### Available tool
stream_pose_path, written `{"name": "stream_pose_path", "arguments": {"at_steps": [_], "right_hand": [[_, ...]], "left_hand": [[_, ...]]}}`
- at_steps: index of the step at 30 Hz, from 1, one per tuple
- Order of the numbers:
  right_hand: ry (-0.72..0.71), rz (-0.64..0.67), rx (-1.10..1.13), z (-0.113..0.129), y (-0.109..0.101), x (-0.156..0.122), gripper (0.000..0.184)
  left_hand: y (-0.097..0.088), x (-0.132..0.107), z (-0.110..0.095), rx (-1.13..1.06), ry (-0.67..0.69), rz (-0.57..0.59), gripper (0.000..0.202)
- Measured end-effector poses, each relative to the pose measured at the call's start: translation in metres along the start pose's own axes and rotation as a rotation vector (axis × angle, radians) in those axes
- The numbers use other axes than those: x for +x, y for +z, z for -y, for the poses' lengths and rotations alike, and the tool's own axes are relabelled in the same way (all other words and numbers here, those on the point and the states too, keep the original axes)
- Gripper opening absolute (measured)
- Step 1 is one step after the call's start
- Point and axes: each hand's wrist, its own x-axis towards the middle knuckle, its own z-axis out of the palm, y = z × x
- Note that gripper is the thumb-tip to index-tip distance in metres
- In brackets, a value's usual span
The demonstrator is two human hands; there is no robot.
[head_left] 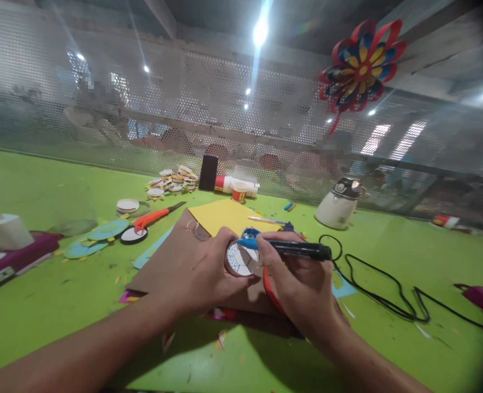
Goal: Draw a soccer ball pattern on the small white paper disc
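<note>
My left hand [208, 267] is closed around the edge of a small round white piece [241, 261] with a drawn segment pattern and blue dots on its face. Between the thumb and fingers of my right hand [302, 278] is a marker [302, 249] with a black barrel and a blue front end. Its blue end is at the upper rim of the piece; whether it touches is too small to tell. Under both hands lies brown card [163, 262], with a yellow sheet [216, 214] on its far part. Part of a red-orange handle [270, 289] shows beside my right hand.
To the left are an orange-handled cutter [153, 217], blue paper discs [108, 230] and a purple power strip [16, 262]. Small round pieces [173, 181], a phone [208, 172] and paper cups [238, 192] stand farther back. A white kettle [337, 204] and black cable [388, 297] are right.
</note>
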Motion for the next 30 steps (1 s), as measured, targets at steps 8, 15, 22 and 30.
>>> {"name": "stream_pose_path", "arguments": {"at_steps": [8, 15, 22, 30], "right_hand": [[-0.116, 0.159, -0.086, 0.0011, -0.004, 0.0001, 0.007], [-0.153, 0.207, -0.123, -0.0009, -0.0054, -0.0006, 0.008], [-0.156, 0.038, -0.082, 0.0013, -0.0048, -0.0001, 0.007], [-0.141, -0.029, -0.078, -0.0017, -0.0026, 0.0006, 0.006]], "left_hand": [[-0.0022, -0.002, 0.0051, 0.017, 0.009, 0.049, 0.032], [-0.0006, 0.0002, 0.0062, 0.015, 0.014, 0.042, 0.032], [-0.0031, 0.001, 0.0026, -0.027, -0.03, 0.047, 0.037], [-0.0042, -0.0001, 0.0025, -0.026, -0.03, 0.042, 0.04]]}}
